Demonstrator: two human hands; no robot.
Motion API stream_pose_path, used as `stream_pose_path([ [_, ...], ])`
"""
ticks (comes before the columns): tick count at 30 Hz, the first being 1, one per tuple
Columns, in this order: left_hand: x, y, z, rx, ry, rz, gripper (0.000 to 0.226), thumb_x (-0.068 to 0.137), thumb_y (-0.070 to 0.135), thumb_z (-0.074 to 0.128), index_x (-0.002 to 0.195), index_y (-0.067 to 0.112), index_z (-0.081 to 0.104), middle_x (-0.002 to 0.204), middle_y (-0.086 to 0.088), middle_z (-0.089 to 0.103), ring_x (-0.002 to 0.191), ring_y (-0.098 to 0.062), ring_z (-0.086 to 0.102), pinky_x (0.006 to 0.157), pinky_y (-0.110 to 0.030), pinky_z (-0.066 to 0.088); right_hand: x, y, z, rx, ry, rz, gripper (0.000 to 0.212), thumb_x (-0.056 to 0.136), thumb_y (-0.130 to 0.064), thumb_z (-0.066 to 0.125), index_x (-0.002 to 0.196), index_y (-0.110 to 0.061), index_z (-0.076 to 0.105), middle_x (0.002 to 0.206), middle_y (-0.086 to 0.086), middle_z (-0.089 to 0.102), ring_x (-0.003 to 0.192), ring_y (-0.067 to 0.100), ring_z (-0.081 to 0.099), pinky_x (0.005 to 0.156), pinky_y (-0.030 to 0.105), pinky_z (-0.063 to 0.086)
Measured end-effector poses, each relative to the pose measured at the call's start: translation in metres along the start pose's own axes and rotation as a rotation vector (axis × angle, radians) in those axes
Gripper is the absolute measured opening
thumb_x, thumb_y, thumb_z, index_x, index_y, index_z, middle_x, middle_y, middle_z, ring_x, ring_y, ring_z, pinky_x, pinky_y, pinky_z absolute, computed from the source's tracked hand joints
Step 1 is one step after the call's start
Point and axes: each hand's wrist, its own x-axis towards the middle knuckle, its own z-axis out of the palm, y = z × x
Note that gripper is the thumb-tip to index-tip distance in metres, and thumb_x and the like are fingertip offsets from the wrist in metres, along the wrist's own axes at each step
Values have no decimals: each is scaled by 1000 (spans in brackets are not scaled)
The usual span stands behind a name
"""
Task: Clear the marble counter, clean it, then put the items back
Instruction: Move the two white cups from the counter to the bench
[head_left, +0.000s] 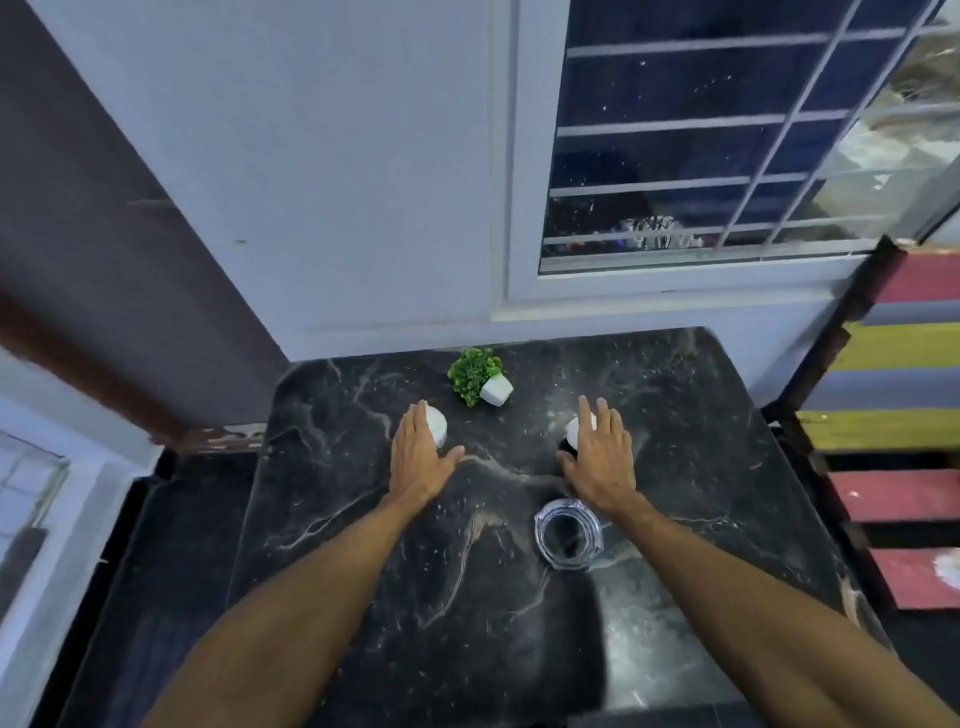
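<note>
Left hand (418, 454) spread over white pot (438, 425); right hand (597, 457) spread over white cup (573, 431). Toppled plant pot (480, 383) near counter (363, 545) back edge; glass jar (567, 534) nearer front.

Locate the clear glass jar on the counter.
The clear glass jar stands on the marble counter, right of centre, just below the right hand.

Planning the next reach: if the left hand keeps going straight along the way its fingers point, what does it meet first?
The left hand would probably meet the white cup first; its fingertips already overlap it, though contact is unclear. Beyond is bare marble counter, then wall.
</note>
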Motion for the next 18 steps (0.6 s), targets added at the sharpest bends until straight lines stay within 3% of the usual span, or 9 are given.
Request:
stream_pose_path([
  [4, 29, -10, 9, -74, -24, -128, 108, 84, 32, 86, 164, 11, 17, 171, -11, 22, 158, -30, 23, 128, -43, 22, 25, 2, 16, -3, 4, 108, 90, 86, -36, 72, 155, -11, 19, 152, 21, 33, 137, 40, 38, 111, 50, 37],
  [11, 46, -23, 20, -156, 36, -133, 79, 86, -1, 79, 155, 11, 42, 155, -8, 45, 144, -30, 40, 122, -44, 35, 46, 5, 34, -49, -30, 147, 75, 83, -19, 75, 146, -9, 35, 135, 17, 48, 117, 37, 53, 99, 43, 46],
  [14, 43, -22, 19, -211, 80, -146, 83, 79, 0, 85, 152, 11, 48, 150, -9, 52, 141, -29, 45, 119, -43, 38, 48, 12, 35, 4, 4, 170, 65, 78, -9, 73, 137, -9, 46, 129, 16, 53, 113, 36, 55, 96, 41, 47],
  [18, 29, -6, 18, -275, 88, -101, 85, 71, 9, 93, 145, 13, 53, 141, -8, 59, 132, -27, 49, 107, -35, 41, 34, 20, 27, 279, 97, 172, 61, 72, -16, 78, 127, -9, 53, 122, 10, 57, 108, 30, 58, 89, 39, 48],
])
